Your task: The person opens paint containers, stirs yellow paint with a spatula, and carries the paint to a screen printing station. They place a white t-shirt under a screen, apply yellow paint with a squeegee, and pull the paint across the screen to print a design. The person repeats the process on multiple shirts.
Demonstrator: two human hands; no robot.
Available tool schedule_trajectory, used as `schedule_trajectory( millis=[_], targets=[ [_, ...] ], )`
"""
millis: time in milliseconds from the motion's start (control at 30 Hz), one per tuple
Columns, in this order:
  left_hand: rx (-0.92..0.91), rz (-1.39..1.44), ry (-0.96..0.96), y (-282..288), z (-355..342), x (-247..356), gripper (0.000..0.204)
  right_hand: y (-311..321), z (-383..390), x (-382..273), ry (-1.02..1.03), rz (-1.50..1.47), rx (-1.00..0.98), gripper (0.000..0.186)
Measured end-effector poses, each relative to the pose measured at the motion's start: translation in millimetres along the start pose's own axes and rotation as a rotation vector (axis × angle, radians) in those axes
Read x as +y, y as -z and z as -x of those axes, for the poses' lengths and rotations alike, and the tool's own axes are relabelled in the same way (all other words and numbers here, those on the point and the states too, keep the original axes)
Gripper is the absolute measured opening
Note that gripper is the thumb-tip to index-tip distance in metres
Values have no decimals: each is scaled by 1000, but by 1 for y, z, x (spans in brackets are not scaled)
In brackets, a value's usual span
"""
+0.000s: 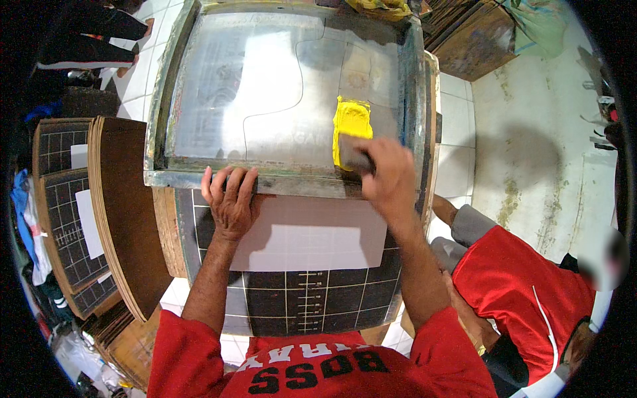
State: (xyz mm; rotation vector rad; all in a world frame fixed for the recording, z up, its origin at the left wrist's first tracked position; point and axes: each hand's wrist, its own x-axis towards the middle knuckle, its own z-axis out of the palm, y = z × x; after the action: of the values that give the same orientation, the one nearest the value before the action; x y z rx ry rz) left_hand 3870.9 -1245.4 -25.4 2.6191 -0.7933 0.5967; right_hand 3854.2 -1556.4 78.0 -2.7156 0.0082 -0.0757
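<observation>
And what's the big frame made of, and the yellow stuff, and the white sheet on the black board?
The frame could be wood or metal: its scuffed, stained grey surface leaves that open. The yellow stuff looks like thick paint or ink, soft and ridged. The white sheet seems to be paper or thin card, flat and smooth.

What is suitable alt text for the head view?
The right hand holds a dark tool against yellow paste on a framed screen; the left hand rests on the frame's near edge. White paper lies on a gridded black board.
</observation>
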Motion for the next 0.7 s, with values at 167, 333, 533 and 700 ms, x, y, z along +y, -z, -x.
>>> schedule_trajectory(
  millis=[167, 333, 533, 700],
  targets=[
    [27, 26, 12, -2, 0, 0, 51, -4, 54, -22, 28, -15, 67, 47],
    [-25, -14, -14, 16, -22, 6, 62, -1, 53, -31, 82, 10, 183, 43],
    [-14, -92, -72, 123, -109, 19, 63, 73, 9, -46, 256, 210, 575, 52],
    [337, -95, -101, 176, -187, 26, 61, 162, -69, -52, 367, 171, 798, 37]
  ],
)
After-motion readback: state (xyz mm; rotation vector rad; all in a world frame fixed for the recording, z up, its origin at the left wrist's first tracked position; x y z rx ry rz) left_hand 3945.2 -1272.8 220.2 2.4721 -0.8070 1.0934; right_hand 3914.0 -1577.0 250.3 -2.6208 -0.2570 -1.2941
